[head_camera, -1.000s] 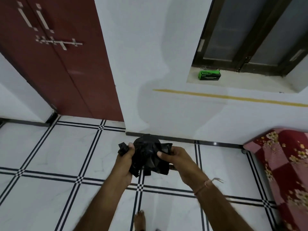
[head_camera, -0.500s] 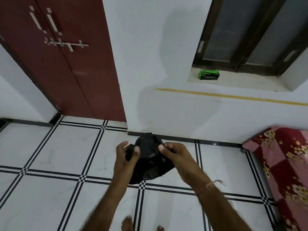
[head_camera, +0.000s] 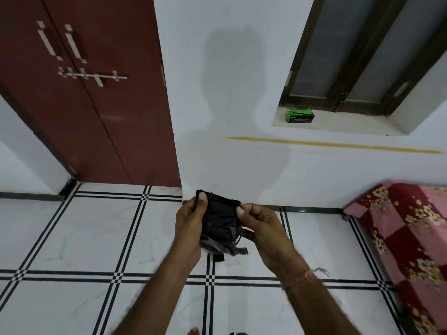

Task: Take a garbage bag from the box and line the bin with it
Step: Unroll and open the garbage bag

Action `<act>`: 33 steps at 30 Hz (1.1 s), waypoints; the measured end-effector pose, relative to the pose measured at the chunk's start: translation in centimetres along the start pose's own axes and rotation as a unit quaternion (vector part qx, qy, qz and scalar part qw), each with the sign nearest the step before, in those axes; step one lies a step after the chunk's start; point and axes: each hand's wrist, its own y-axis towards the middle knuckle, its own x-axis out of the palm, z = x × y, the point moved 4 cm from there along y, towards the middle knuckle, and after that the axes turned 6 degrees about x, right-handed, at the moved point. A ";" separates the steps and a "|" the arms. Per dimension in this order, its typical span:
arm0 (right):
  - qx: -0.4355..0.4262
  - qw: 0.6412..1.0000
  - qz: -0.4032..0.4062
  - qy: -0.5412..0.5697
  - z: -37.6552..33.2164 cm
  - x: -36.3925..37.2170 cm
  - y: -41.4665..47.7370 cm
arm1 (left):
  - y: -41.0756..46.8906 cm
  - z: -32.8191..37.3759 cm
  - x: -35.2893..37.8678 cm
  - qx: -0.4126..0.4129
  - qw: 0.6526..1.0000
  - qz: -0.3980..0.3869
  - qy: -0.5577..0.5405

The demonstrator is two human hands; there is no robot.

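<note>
A crumpled black garbage bag (head_camera: 221, 224) hangs between my two hands in front of me, above the tiled floor. My left hand (head_camera: 191, 226) pinches its upper left edge with thumb and fingers. My right hand (head_camera: 260, 228) pinches the upper right edge. The bag's lower part droops below my palms in folds. A small green box (head_camera: 299, 116) lies on the window ledge (head_camera: 338, 125) at the upper right, far from both hands. No bin is in view.
A dark red double door (head_camera: 92, 97) with metal handles and a latch stands at the left. A bed with a red and pink floral cover (head_camera: 411, 228) is at the right. White floor tiles (head_camera: 96, 233) with black lines lie below. My toes show at the bottom edge.
Both hands have shifted their grip to the bag's top edge and pulled it flatter. The bunched ball of plastic has loosened and hangs lower. The view has moved nearer the wall.
</note>
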 end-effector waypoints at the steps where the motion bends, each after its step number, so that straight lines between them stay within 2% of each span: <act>1: -0.008 1.000 0.012 0.005 0.1 0.3 -0.1 | 0.0 0.0 -0.1 -0.009 1.000 -0.004 0.001; 6: -0.046 0.998 0.032 0.013 0.1 1.5 -0.2 | 0.0 0.3 -0.8 -0.012 1.000 -0.006 0.028; 11: -0.060 0.997 0.028 0.035 -0.3 2.7 0.7 | 0.3 0.8 -1.7 -0.002 0.999 0.025 0.042; 13: -0.079 0.996 0.034 0.031 -0.7 3.2 0.6 | 0.3 1.0 -1.9 0.029 0.996 0.055 0.058; 14: -0.093 0.995 0.042 0.023 -0.8 3.3 0.6 | 0.2 1.2 -2.1 0.060 0.989 0.085 0.105; 16: -0.129 0.989 0.069 0.004 -1.0 3.4 0.9 | -0.2 1.7 -2.8 0.129 0.950 0.161 0.234; 17: -0.146 0.986 0.085 -0.012 -1.1 3.3 1.0 | -0.4 2.1 -2.7 0.155 0.939 0.163 0.259; 18: -0.159 0.982 0.098 -0.036 -1.2 3.3 1.2 | -0.7 2.4 -2.2 0.155 0.953 0.128 0.226; 20: -0.164 0.976 0.108 -0.094 -1.0 3.3 1.5 | -1.1 2.3 -0.4 0.070 0.992 0.027 0.105; 22: -0.157 0.973 0.101 -0.136 -0.8 3.5 1.7 | -1.3 2.3 0.8 0.000 0.999 -0.028 0.030; 26: -0.161 0.976 0.078 -0.127 -0.9 3.4 2.0 | -0.4 1.9 1.0 -0.042 0.997 -0.025 -0.056; 29: -0.137 0.982 0.099 -0.089 -0.8 3.0 2.5 | -0.1 1.8 1.2 -0.051 0.993 -0.015 -0.101; 33: -0.123 0.978 0.134 -0.104 -0.8 2.7 3.3 | -0.2 1.5 2.3 -0.059 0.991 -0.034 -0.114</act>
